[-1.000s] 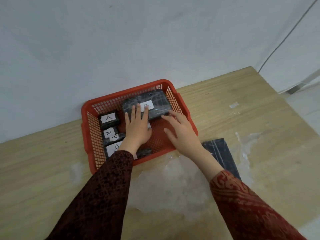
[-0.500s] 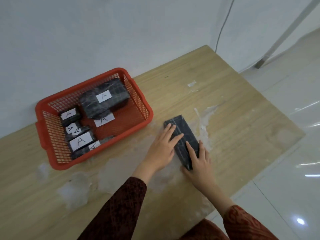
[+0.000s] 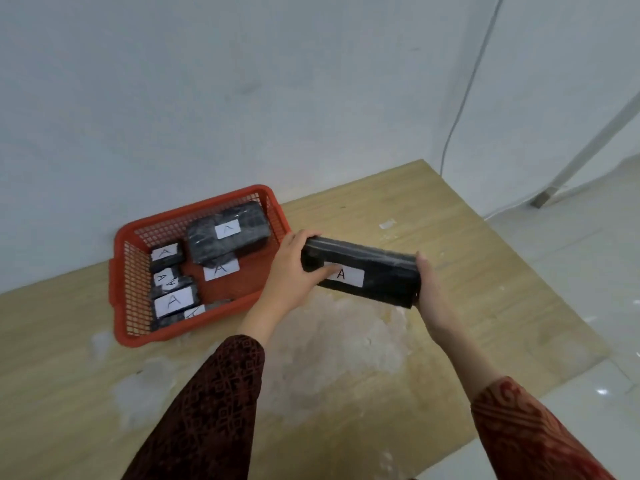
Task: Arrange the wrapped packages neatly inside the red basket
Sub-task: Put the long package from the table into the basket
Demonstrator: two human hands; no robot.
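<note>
Long black package (image 3: 367, 273), white label marked "A" facing up, is held clear of the wooden surface (image 3: 450, 237), just right of the red basket (image 3: 119, 271). Left hand (image 3: 294, 268) grips its left end; right hand (image 3: 427, 285) grips its right end. Six labelled packages lie inside the basket.

Pale wall (image 3: 242, 81) w/ thin cable (image 3: 460, 109) behind wooden table (image 3: 467, 237); glossy white floor (image 3: 588, 254) at right.

Basket (image 3: 119, 271) left on table (image 3: 485, 271), against wall — long package (image 3: 377, 271) held right of it.
</note>
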